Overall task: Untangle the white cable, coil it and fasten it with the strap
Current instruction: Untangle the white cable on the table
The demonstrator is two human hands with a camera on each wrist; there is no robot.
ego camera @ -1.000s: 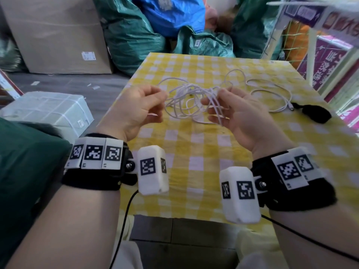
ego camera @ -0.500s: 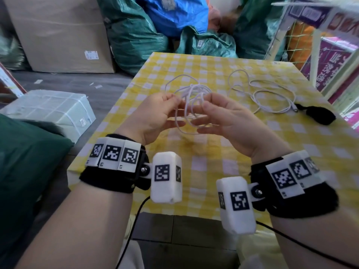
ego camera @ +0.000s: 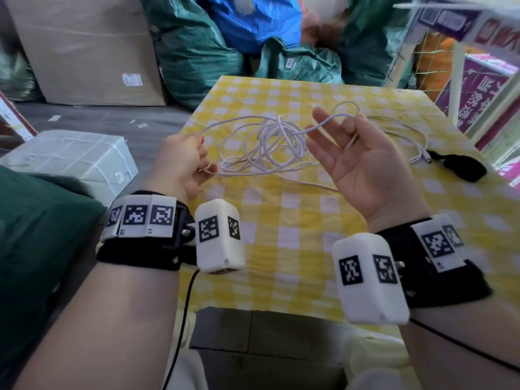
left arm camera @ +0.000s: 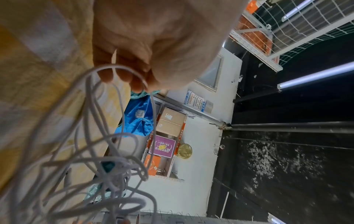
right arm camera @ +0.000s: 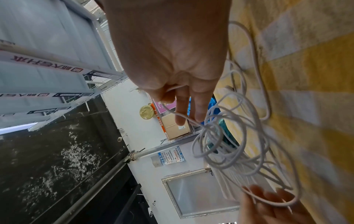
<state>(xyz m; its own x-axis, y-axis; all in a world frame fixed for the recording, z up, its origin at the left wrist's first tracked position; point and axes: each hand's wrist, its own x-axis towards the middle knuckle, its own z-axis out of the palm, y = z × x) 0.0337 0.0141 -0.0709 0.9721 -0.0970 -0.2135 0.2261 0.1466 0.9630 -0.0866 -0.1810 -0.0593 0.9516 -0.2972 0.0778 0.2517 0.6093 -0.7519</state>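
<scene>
The white cable hangs in a loose tangle of several loops between my hands, just above the yellow checked table. My left hand pinches strands at the tangle's left side; in the left wrist view its curled fingers close on the cable. My right hand is palm up with the fingers spread straight. Its thumb hooks one strand of the cable. The rest of the cable trails right to a plug beside the black strap, which lies untouched.
A white wrapped parcel and a large cardboard box stand on the floor to the left. Green and blue sacks pile up behind the table. A metal shelf rack with purple boxes borders the table's right side.
My hands have drawn apart. The right hand has spread its fingers and now keeps only one strand, and the bundle has loosened into wider loops between the hands.
</scene>
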